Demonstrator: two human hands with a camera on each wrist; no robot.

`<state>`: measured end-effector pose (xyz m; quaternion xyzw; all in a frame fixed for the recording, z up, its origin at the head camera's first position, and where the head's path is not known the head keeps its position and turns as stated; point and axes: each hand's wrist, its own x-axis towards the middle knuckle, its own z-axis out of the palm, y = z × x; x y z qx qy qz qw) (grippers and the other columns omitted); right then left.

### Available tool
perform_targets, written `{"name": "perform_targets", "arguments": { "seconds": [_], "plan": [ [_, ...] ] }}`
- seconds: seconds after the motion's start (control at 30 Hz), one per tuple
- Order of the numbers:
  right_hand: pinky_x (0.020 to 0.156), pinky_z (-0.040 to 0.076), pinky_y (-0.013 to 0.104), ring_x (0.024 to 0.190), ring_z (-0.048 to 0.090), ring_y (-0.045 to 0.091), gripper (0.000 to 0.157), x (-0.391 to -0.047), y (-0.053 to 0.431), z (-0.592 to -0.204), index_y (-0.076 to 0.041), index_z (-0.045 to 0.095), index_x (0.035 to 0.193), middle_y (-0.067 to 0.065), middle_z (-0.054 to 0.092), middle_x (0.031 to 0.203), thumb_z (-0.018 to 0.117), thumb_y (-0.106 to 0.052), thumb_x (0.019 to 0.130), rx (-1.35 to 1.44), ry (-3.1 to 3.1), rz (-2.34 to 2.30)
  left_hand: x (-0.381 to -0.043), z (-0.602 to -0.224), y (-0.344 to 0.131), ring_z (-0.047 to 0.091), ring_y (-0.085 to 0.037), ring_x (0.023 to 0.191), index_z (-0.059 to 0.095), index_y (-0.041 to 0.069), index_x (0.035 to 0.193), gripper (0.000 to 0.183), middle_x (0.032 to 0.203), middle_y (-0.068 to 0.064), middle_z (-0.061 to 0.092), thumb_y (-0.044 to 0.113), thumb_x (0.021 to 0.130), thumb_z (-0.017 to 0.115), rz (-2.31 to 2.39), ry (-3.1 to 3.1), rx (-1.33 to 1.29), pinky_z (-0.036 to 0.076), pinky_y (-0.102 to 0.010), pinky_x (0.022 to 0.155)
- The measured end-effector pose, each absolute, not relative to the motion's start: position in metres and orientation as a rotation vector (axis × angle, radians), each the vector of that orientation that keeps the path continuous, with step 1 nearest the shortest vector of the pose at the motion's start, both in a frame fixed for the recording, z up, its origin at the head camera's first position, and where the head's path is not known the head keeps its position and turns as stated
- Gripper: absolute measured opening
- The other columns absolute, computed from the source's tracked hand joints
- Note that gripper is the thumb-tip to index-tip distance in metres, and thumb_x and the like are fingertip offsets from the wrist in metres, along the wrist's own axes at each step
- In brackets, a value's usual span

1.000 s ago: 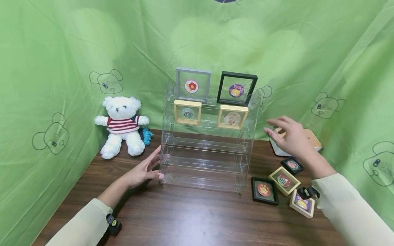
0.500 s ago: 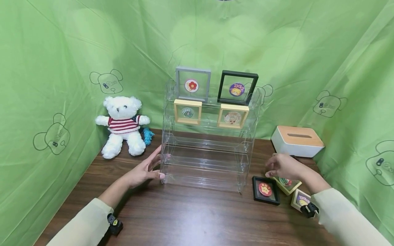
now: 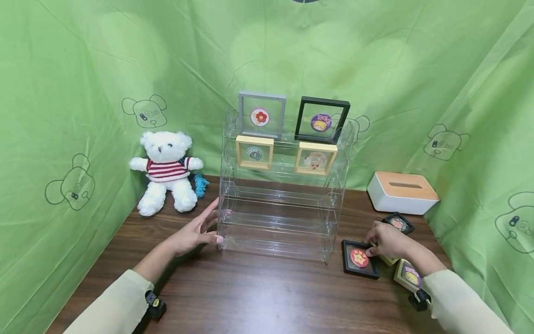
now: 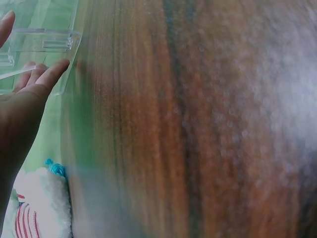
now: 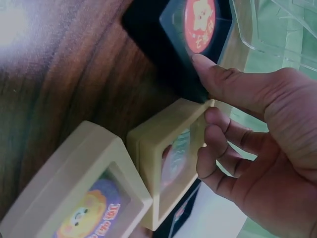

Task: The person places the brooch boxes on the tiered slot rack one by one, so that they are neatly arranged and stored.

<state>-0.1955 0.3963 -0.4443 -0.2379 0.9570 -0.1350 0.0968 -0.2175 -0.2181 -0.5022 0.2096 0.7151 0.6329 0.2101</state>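
Four square frames lie about the right hand (image 3: pixel 390 242): a black frame with a red disc (image 3: pixel 359 258) touching its thumb, a yellow wooden frame (image 5: pixel 173 156) at its other fingertips, a cream wooden frame (image 3: pixel 408 274) nearer its wrist, and a small black frame (image 3: pixel 399 222) beyond its knuckles, mostly hidden by that hand half a second ago. Whether those curled fingers pinch anything, I cannot tell. The left hand (image 3: pixel 189 239), fingers spread, touches one clear plastic rack (image 3: pixel 275 222) bearing four more frames (image 3: pixel 315 159).
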Motion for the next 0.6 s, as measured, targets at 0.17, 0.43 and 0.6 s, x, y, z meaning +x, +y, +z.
{"name": "perform_targets", "arguments": {
  "seconds": [0.17,0.43,0.6],
  "plan": [
    [0.065,0.045,0.027,0.077,0.048,0.004,0.015,-0.1946,0.3977,-0.4526,-0.013,0.082,0.087,-0.003,0.064,0.086,0.096,-0.015,0.084,-0.756,2.870,-0.420,-0.2170,-0.5014,-0.2171,0.001,-0.059,0.168,-0.007,0.035,0.179,0.119,0.182,-0.032,-0.002,0.009,0.101,0.079,1.759,1.995,0.589,0.027,-0.076,0.129],
    [0.068,0.050,0.029,0.080,0.054,0.008,0.011,-0.1920,0.3977,-0.4486,-0.012,0.080,0.088,-0.001,0.062,0.090,0.092,-0.010,0.088,-0.720,2.887,-0.440,-0.2169,-0.5016,-0.2172,0.000,-0.059,0.168,-0.007,0.034,0.179,0.119,0.183,-0.032,-0.004,0.008,0.101,0.079,1.762,1.987,0.587,0.026,-0.076,0.129],
    [0.072,0.060,0.034,0.082,0.063,0.005,0.014,-0.1921,0.3977,-0.4455,-0.015,0.076,0.089,-0.005,0.068,0.092,0.087,-0.007,0.091,-0.700,2.911,-0.518,-0.2164,-0.5018,-0.2176,-0.001,-0.059,0.168,-0.008,0.034,0.179,0.119,0.182,-0.032,-0.004,0.007,0.101,0.078,1.774,1.969,0.585,0.023,-0.075,0.130]
  ]
}}
